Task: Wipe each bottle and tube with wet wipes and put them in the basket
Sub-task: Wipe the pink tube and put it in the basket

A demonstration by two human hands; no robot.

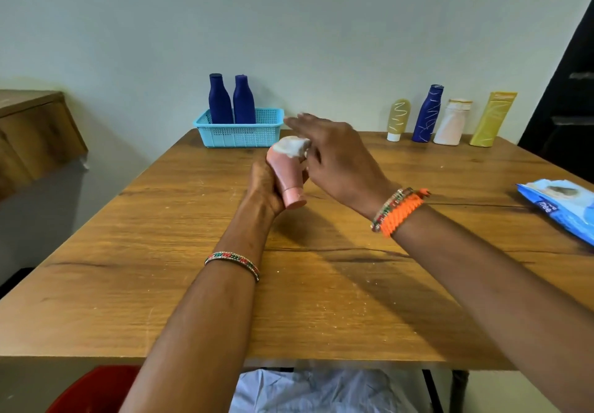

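My left hand (pixel 265 184) grips a pink tube (pixel 287 174) above the table's middle, cap end toward me. A white wet wipe (pixel 292 146) lies over the tube's far end, and my right hand (pixel 334 152) presses it there with straight fingers. A light blue basket (pixel 241 134) stands at the back of the table with two dark blue bottles (pixel 231 99) upright in it. Along the back right stand a tan tube (pixel 398 119), a scribbled blue bottle (pixel 427 113), a white bottle (pixel 452 122) and a yellow tube (pixel 492 119).
A blue wet-wipe pack (pixel 561 207) lies at the table's right edge. The wooden table (pixel 160 252) carries white specks near its middle. A wooden cabinet (pixel 32 136) stands left, a dark door frame back right, a red chair bottom left.
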